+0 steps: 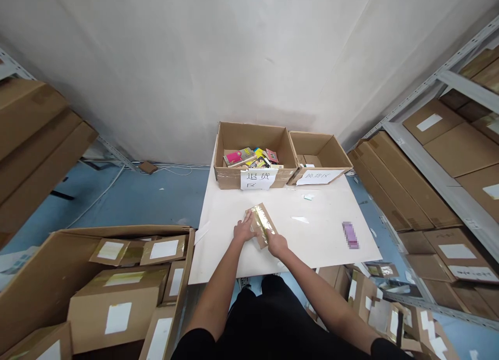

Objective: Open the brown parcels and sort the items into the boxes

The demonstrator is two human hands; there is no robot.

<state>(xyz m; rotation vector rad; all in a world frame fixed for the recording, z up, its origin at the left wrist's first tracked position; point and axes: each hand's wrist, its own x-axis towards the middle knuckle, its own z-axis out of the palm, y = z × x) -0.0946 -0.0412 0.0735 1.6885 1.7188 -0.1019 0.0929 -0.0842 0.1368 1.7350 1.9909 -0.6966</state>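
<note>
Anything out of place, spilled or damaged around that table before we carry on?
Yes, some litter: a pale scrap and a smaller greenish-white scrap lie loose right of the parcel. Below the table's right side, cartons sit jumbled at odd angles rather than squarely stacked. I see no clear damage.

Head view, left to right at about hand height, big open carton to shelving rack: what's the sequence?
Big open carton → left hand → small taped box → right hand → purple item, too pixelated to identify → shelving rack.
</note>
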